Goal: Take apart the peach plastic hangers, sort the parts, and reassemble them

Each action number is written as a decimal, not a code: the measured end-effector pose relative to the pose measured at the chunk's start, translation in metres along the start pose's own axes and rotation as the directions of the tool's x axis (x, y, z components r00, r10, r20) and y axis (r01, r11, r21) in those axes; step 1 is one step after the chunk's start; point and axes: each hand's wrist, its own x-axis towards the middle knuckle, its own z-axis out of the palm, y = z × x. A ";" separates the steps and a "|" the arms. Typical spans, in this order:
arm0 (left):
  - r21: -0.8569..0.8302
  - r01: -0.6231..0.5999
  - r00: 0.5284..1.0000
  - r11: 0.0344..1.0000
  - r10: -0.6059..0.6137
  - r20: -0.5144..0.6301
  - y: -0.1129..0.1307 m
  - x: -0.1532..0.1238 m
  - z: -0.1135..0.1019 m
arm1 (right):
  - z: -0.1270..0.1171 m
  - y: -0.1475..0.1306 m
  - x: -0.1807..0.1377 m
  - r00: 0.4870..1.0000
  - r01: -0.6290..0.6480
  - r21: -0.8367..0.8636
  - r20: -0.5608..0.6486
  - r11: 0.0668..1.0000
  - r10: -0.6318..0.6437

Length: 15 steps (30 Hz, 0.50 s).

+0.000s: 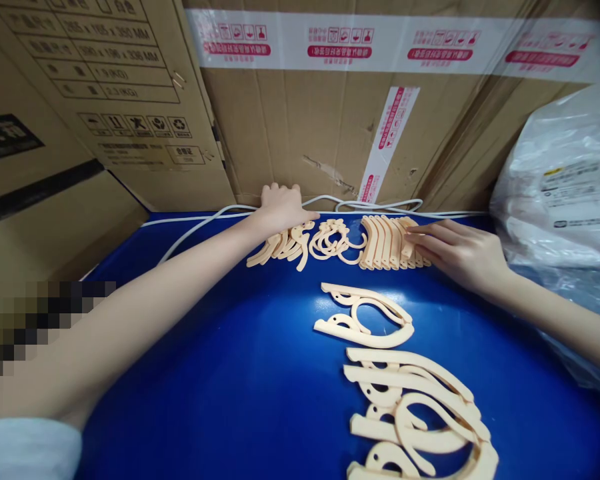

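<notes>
A row of cream plastic hanger pieces (337, 243) stands on edge at the far side of the blue table (230, 373). My left hand (280, 207) rests palm down on the row's left end, fingers curled over the far side. My right hand (455, 253) presses its fingertips against the row's right end, fingers together. One single hanger piece (365, 317) lies flat in the middle of the table. Nearer to me lies a loose pile of the same pieces (415, 420).
Large cardboard boxes (305, 127) with pink-printed tape wall off the back and left. A white cable (200, 223) runs along the table's far edge. A crinkled plastic bag (565, 187) with labels bulges at the right.
</notes>
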 end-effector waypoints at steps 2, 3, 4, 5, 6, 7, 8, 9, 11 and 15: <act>0.000 0.008 1.000 1.000 -0.008 0.029 0.002 0.000 -0.002 | 0.002 0.000 -0.001 1.000 0.006 0.022 0.021 1.000 -0.007; -0.005 0.013 0.999 1.000 -0.012 0.042 0.003 0.000 -0.003 | 0.002 0.000 -0.001 0.999 0.001 0.049 0.035 0.999 -0.003; -0.013 0.018 0.999 1.000 -0.017 0.050 0.003 0.000 -0.003 | 0.002 0.000 0.000 0.998 -0.012 0.085 0.055 0.996 0.007; -0.025 0.023 0.998 0.999 -0.022 0.054 0.003 0.001 -0.003 | 0.002 -0.001 0.000 0.996 -0.031 0.127 0.082 0.991 0.020; -0.038 0.029 0.998 0.999 -0.027 0.053 0.002 0.002 -0.003 | 0.002 -0.001 0.001 0.993 -0.053 0.170 0.113 0.984 0.034; -0.054 0.035 0.998 0.998 -0.032 0.048 0.002 0.002 -0.002 | 0.001 -0.002 0.001 0.989 -0.078 0.206 0.143 0.975 0.049; -0.072 0.040 0.998 0.997 -0.037 0.041 0.001 0.003 -0.001 | 0.000 -0.003 0.002 0.983 -0.102 0.236 0.171 0.966 0.063; -0.091 0.044 0.999 0.995 -0.041 0.034 0.000 0.004 0.000 | -0.001 -0.004 0.004 0.978 -0.125 0.258 0.194 0.958 0.076; -0.129 0.047 0.999 0.990 -0.045 0.019 -0.003 0.007 0.003 | -0.002 -0.006 0.006 0.970 -0.162 0.284 0.221 0.945 0.100; -0.188 0.033 0.999 0.982 -0.036 -0.010 -0.010 0.009 0.006 | -0.003 -0.007 0.008 0.964 -0.195 0.283 0.234 0.939 0.130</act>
